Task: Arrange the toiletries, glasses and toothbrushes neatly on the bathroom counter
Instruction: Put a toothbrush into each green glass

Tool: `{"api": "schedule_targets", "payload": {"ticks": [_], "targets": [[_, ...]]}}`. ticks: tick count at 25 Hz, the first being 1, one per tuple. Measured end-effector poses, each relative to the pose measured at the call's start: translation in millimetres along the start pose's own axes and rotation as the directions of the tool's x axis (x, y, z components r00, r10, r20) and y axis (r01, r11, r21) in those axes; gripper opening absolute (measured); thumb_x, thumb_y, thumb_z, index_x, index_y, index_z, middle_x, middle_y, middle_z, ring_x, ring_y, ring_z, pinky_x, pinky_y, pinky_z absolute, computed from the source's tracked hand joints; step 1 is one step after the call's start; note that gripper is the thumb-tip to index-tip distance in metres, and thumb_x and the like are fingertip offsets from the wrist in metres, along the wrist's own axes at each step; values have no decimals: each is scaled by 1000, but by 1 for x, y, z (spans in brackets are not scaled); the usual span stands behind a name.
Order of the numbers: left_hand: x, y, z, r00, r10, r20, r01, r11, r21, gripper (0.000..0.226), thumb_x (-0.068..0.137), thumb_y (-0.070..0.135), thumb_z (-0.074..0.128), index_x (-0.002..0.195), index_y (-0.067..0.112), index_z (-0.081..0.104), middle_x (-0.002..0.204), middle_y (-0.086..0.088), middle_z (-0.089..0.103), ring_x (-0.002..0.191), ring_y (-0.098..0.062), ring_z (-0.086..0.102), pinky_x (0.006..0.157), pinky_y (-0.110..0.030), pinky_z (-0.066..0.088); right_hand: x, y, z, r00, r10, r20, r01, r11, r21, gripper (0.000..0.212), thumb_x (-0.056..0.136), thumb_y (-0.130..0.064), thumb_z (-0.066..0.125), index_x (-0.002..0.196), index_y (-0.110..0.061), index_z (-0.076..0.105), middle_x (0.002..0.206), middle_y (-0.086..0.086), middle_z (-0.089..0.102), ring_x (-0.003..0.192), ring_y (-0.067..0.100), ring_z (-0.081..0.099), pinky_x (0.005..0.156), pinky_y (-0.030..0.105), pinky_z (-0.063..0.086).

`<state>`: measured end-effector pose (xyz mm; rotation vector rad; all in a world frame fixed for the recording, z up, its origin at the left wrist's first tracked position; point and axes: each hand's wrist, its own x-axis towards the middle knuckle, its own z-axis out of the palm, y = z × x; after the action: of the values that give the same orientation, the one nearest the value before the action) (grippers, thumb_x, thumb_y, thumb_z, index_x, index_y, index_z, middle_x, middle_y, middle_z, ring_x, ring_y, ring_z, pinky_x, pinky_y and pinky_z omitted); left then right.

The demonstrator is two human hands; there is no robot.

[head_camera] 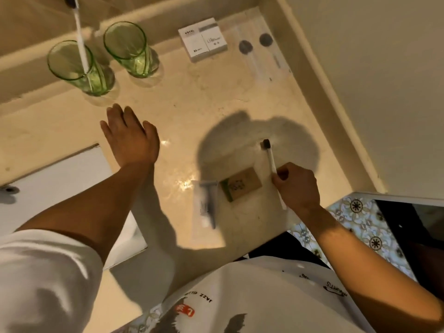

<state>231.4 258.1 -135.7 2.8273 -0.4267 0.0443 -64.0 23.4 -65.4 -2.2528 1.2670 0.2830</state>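
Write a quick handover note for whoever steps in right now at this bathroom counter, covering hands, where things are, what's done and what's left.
Left hand: open, palm down over the counter, holding nothing.
Right hand: gripping a toothbrush, bristle end pointing away.
Placed: one toothbrush stands in the left glass; the right glass beside it is empty. White box and two clear packets lie at the back.
Left: put the held toothbrush away, probably in the empty glass; tidy the brown box and packaged razor at the front edge.
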Motion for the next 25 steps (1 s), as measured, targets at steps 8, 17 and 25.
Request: {"api": "schedule_targets", "payload": {"ticks": [8,17,25], "targets": [[2,1,-4,1000,-9,-5,9,1000,-16,54,96,28,43,141,0,47,153,-22,41,147,-38,31,123,-56,17,40,-107,2,970,-241,18,233,952,201,6,93,-30,67,92,-24,68,78,-13,66,66,-5,59,60,5,38],[6,-2,1,999,-37,-25,37,999,4,53,91,25,47,139,3,53,152,-22,45,147,-37,35,123,-57,22,106,-274,-1,962,-267,57,173,758,628,8,87,-19,71,82,-14,67,61,-3,69,49,0,64,39,12,43],[5,-4,-1,999,-52,-3,52,999,-18,54,93,31,47,142,8,52,155,-15,44,151,-32,31,125,-54,20,149,-364,-27,903,-385,-189,394,568,723,14,87,-26,66,77,-18,68,59,2,73,55,22,72,53,37,58]]}}
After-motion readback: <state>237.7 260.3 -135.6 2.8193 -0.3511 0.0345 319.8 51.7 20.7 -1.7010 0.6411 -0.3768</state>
